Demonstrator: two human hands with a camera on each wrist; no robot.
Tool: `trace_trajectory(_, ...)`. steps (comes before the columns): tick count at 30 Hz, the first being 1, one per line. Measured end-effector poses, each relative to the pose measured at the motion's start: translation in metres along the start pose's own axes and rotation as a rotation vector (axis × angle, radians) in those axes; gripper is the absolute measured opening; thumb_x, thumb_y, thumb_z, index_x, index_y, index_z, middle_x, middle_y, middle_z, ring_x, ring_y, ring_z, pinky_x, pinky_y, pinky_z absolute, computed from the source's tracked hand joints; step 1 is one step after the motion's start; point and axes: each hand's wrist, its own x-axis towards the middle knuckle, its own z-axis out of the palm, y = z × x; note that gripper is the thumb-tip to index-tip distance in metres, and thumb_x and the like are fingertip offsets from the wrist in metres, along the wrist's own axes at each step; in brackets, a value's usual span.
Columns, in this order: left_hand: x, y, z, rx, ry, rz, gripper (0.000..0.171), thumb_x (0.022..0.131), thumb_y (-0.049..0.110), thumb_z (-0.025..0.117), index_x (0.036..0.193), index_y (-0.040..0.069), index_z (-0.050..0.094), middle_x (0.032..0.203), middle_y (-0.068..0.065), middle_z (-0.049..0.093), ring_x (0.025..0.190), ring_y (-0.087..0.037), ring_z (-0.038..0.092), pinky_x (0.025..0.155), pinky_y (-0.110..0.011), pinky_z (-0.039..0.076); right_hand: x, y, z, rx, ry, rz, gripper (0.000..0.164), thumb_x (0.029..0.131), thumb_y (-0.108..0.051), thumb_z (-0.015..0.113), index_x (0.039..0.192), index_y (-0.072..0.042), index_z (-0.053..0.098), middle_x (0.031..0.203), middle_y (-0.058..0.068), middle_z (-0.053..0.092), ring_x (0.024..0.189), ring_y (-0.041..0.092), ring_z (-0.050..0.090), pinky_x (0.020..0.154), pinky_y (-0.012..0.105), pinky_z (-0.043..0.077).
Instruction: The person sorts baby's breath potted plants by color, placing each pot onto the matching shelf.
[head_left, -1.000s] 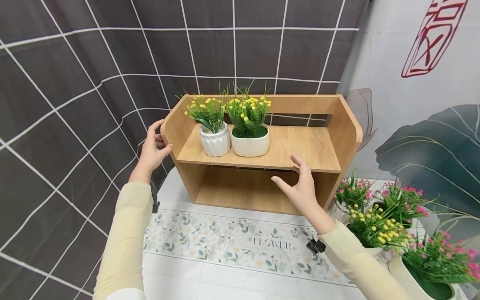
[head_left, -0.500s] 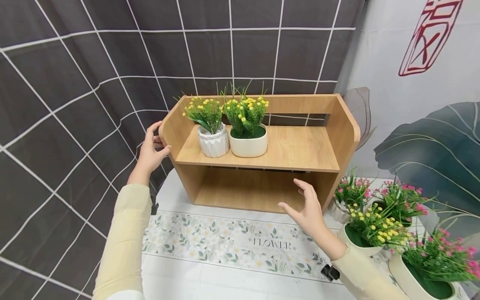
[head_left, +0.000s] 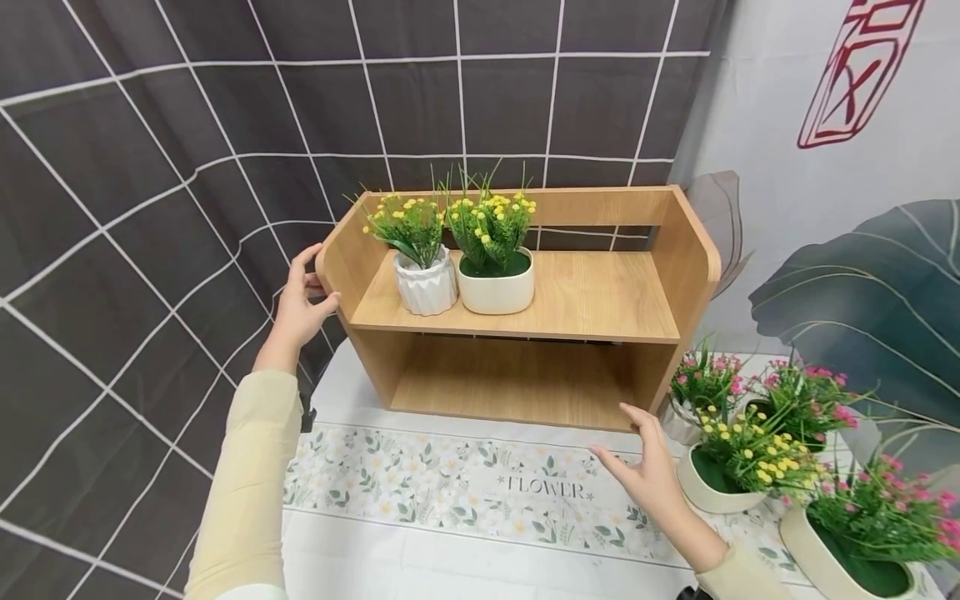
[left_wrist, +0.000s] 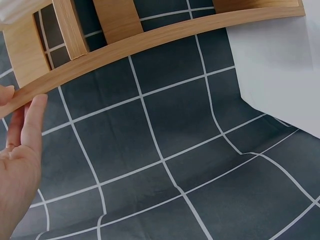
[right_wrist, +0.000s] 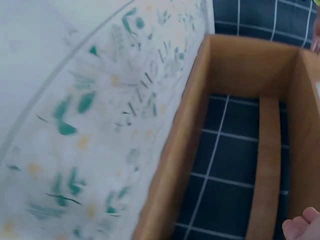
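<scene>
A two-tier wooden shelf (head_left: 600, 292) stands on the table. On its upper board, towards the left, sit a white ribbed pot (head_left: 426, 287) and a cream oval pot (head_left: 497, 293), both with yellow-flowered artificial plants. My left hand (head_left: 296, 312) holds the front edge of the shelf's left side panel. In the left wrist view, the thumb lies on one side of that panel (left_wrist: 150, 37) and the fingers on the other. My right hand (head_left: 651, 475) is in the air before the shelf's lower right corner, fingers spread and nothing held. Its fingertips (right_wrist: 302, 227) show in the right wrist view.
Right of the shelf are a cream pot with yellow flowers (head_left: 723, 496), a larger cream pot with pink flowers (head_left: 828, 558) and more pink-flowered plants (head_left: 802, 404) behind. A floral runner (head_left: 450, 483) crosses the white table. A dark checked curtain (head_left: 510, 100) hangs behind and left.
My right hand has moved away from the shelf's upper board, down and to the right, towards the potted plants. The left hand has stayed on the side panel.
</scene>
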Motion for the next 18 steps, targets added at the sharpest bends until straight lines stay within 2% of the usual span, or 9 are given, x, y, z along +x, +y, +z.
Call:
trace_trajectory(5,0.001,-0.001,0.002,-0.004,-0.005,0.014,0.077,0.086,-0.007,0.056,0.15,0.019,0.02,0.116,-0.033,0.052,0.11,-0.046,0.051,0.093,-0.057,0.044,-0.019,0.009,-0.005,0.0,0.052,0.114,0.069,0.065,0.007,0.079,0.125,0.009,0.046,0.12,0.028,0.05,0.114,0.008,0.042,0.094,-0.001,0.027)
trace_trajectory(9,0.001,-0.001,0.002,0.001,-0.005,0.013,0.078,0.086,-0.007,0.056,0.15,0.019,0.02,0.116,-0.033,0.052,0.11,-0.046,0.052,0.092,-0.057,0.044,-0.036,0.014,-0.008,0.001,0.089,0.186,0.065,0.067,0.008,0.077,0.124,0.01,0.048,0.118,0.027,0.051,0.111,-0.006,0.037,0.092,-0.001,0.028)
trace_trajectory(14,0.001,-0.001,0.001,0.007,0.003,0.002,0.078,0.087,-0.006,0.056,0.15,0.021,0.02,0.117,-0.031,0.052,0.11,-0.045,0.052,0.092,-0.056,0.045,-0.055,0.02,-0.01,-0.064,0.099,0.239,0.057,0.069,0.007,0.077,0.12,0.009,0.052,0.115,0.023,0.054,0.108,-0.018,0.03,0.089,-0.002,0.028)
trace_trajectory(18,0.0,-0.001,0.001,0.008,-0.002,-0.002,0.077,0.087,-0.006,0.056,0.15,0.021,0.019,0.119,-0.031,0.052,0.111,-0.045,0.052,0.091,-0.056,0.046,-0.068,0.026,-0.014,-0.118,0.117,0.307,0.049,0.071,0.005,0.076,0.116,0.007,0.056,0.117,0.023,0.055,0.107,-0.015,0.033,0.086,0.002,0.031)
